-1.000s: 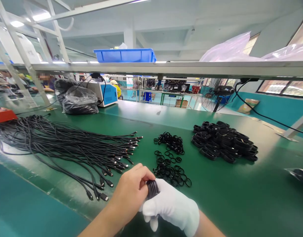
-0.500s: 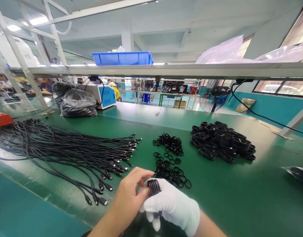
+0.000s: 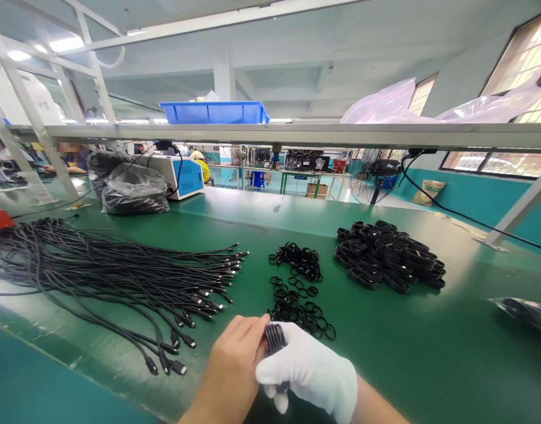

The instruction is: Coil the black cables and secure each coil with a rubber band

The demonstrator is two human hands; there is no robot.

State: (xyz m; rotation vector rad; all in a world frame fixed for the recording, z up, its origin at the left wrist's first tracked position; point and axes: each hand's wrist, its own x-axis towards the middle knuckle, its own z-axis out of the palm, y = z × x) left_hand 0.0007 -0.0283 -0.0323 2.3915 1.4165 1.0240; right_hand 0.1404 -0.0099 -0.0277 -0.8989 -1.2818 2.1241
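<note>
A coiled black cable (image 3: 275, 337) is gripped in my right hand (image 3: 312, 368), which wears a white glove with the thumb across the coil's near side. My bare left hand (image 3: 235, 359) is closed against the coil's left side; its thumb and part of its fingertips are hidden. Just beyond both hands lie loose black rings (image 3: 312, 315), with a denser heap of small black rings (image 3: 299, 259) behind them. To the left, many loose black cables (image 3: 133, 271) lie stretched out, their metal plugs pointing right.
A pile of coiled black cables (image 3: 389, 256) sits at the right, with a plastic-wrapped bundle (image 3: 526, 312) at the far right edge. Behind are bagged black items (image 3: 135, 188) and a blue-and-white machine (image 3: 186, 176). Overhead, a shelf (image 3: 296, 134) carries a blue bin (image 3: 215, 112).
My left hand has shifted slightly down and its fingers have drawn closer together against the coil. The right hand keeps its hold on the coil. The camera view has shifted slightly.
</note>
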